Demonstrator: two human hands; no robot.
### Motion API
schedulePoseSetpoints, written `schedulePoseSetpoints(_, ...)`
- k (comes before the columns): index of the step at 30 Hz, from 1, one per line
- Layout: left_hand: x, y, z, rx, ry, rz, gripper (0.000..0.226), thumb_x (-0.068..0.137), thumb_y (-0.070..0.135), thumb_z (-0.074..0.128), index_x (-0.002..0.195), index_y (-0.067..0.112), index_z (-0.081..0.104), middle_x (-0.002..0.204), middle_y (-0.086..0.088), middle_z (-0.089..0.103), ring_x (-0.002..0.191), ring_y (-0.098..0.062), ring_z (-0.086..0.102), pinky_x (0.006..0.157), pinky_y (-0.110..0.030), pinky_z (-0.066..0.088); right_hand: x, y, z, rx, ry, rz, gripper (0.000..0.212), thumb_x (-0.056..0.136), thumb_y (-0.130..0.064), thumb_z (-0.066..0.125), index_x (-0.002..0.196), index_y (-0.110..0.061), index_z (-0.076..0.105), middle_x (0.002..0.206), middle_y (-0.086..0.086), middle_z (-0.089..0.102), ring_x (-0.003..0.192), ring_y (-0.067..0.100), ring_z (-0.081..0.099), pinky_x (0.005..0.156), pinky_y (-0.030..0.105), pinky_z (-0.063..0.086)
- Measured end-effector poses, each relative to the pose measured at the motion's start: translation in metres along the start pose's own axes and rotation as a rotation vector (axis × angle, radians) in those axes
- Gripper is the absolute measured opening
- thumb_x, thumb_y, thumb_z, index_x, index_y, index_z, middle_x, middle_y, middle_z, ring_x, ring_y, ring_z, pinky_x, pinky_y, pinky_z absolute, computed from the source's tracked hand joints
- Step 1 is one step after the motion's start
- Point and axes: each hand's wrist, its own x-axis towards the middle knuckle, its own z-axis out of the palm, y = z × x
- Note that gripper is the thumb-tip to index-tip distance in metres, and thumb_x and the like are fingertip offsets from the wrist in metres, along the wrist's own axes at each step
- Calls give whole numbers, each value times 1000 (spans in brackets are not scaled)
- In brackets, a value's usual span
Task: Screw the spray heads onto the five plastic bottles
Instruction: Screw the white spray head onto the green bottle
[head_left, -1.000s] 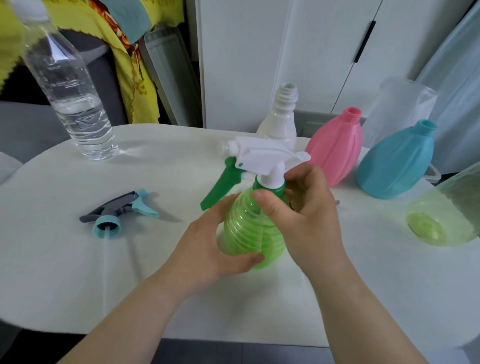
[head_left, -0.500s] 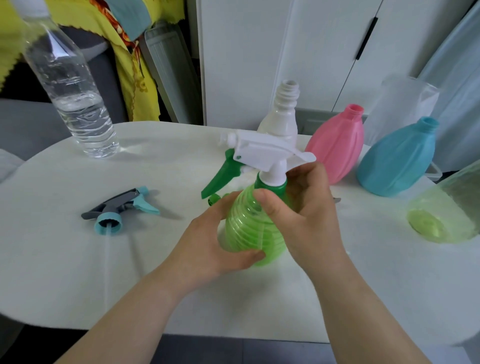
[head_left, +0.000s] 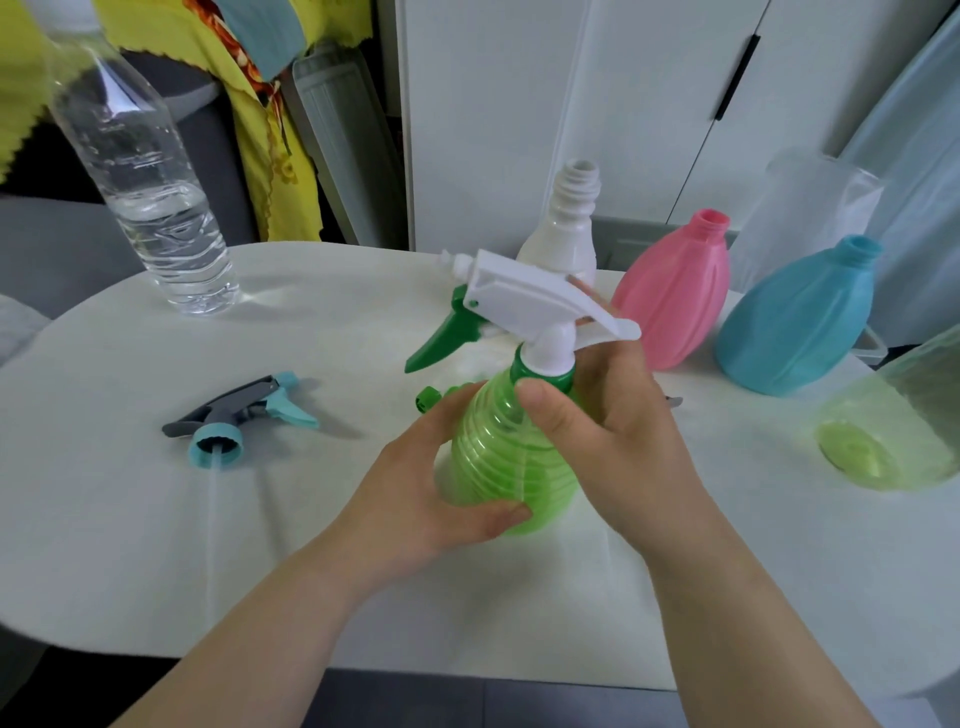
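A ribbed green bottle (head_left: 506, 462) stands at the table's middle, tilted slightly. My left hand (head_left: 415, 493) grips its body from the left. On its neck sits a white spray head (head_left: 535, 301) with a green trigger and green collar. My right hand (head_left: 618, 431) holds that collar, thumb on the bottle's shoulder. Behind stand a white bottle (head_left: 566, 228), a pink bottle (head_left: 675, 296) and a blue bottle (head_left: 800, 322), all with bare necks. A grey and teal spray head (head_left: 234, 415) lies loose on the left. A green part (head_left: 428, 400) peeks out behind my left hand.
A clear water bottle (head_left: 150, 197) stands at the back left of the white table (head_left: 156, 545). A pale yellow-green bottle (head_left: 893, 431) lies on its side at the right edge. White cabinet doors (head_left: 571, 104) and yellow cloth (head_left: 260, 130) are behind.
The white spray head has turned a little on the green bottle, its rear swinging right. Both hands keep their hold.
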Motion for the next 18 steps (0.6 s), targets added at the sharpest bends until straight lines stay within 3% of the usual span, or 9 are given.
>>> schedulePoseSetpoints(2, 1, 1, 0, -19, -8, -5, 66, 39, 53, 70, 94, 70, 37, 99, 54, 48, 100, 26, 43, 74, 7, 31, 0, -2, -4, 24, -75, 18, 26, 69, -31, 60, 95, -34, 56, 95, -13, 65, 94, 6, 62, 84, 27, 52)
schedulePoseSetpoints(4, 1, 0, 0, -48, 5, -20, 69, 38, 54, 69, 97, 67, 35, 101, 49, 50, 101, 28, 40, 75, 8, 31, 1, -1, -2, 88, -10, 14, 21, 66, -27, 62, 86, -29, 61, 89, -8, 69, 88, 9, 65, 80, 29, 54)
schedulePoseSetpoints(7, -4, 0, 1, -67, 4, -30, 88, 31, 56, 71, 106, 64, 26, 107, 44, 44, 100, 31, 36, 76, 8, 32, 3, 2, 0, 338, 140, 39, 15, 60, -18, 66, 74, -24, 68, 74, -8, 73, 76, 5, 67, 69, 21, 54)
schedulePoseSetpoints(9, -6, 2, -1, -76, -13, -9, 87, 29, 53, 73, 105, 60, 31, 101, 47, 50, 97, 29, 41, 71, 7, 33, 5, 2, -5, 466, 163, 54, 15, 59, -17, 67, 68, -27, 71, 70, -10, 73, 73, 5, 67, 67, 20, 54)
schedulePoseSetpoints(11, -7, 4, -4, -85, -42, -2, 80, 30, 51, 73, 101, 57, 38, 100, 51, 48, 96, 24, 47, 69, 6, 34, 6, 2, -12, 468, 83, 50, 16, 58, -17, 69, 68, -29, 71, 68, -10, 71, 72, 6, 66, 68, 23, 54)
schedulePoseSetpoints(15, -11, 8, -7, -37, -143, 7, 81, 32, 51, 74, 98, 72, 32, 106, 46, 48, 98, 16, 51, 72, 1, 38, 5, 2, -21, 368, -120, 46, 18, 54, -30, 67, 71, -24, 67, 72, -7, 66, 77, 14, 62, 72, 33, 51)
schedulePoseSetpoints(18, -12, 10, -2, 30, -48, -17, 83, 29, 52, 71, 96, 74, 28, 103, 48, 44, 95, 19, 48, 68, 3, 37, 4, 2, -17, 390, -4, 5, 5, 57, -22, 65, 55, -22, 60, 60, -6, 67, 74, 13, 66, 76, 33, 53)
